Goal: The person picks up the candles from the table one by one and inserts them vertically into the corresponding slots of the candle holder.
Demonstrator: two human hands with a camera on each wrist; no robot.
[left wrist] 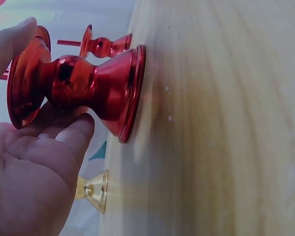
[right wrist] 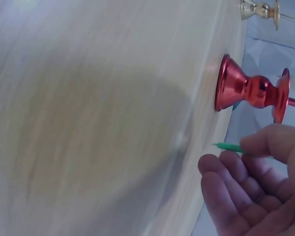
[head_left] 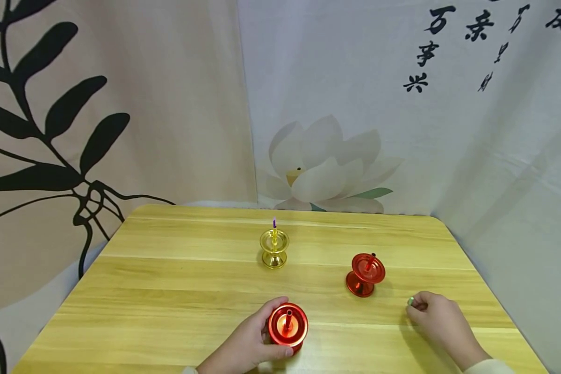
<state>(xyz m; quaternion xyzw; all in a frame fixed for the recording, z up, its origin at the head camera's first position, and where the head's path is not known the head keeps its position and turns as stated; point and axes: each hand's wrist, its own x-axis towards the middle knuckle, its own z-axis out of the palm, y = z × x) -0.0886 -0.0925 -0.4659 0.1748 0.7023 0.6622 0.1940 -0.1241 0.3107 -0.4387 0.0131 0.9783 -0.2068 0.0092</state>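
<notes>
In the head view my left hand (head_left: 257, 337) grips a red metal candle holder (head_left: 288, 324) at the near middle of the table, thumb on one side and fingers on the other. The left wrist view shows its flared base (left wrist: 120, 93) close over the wood, while fingers lie under its dish and stem. My right hand (head_left: 441, 322), over the table's right side, pinches a thin green candle (right wrist: 229, 147) between thumb and fingers, its pointed end sticking out. Another red candle holder (head_left: 365, 275) stands upright between my hands, farther back, with a dark tip on its tube.
A gold candle holder (head_left: 274, 249) with a purple-tipped candle (head_left: 274, 223) stands toward the table's back. The wooden table (head_left: 177, 280) ends at a cloth backdrop (head_left: 187, 104) printed with leaves, a lotus and writing.
</notes>
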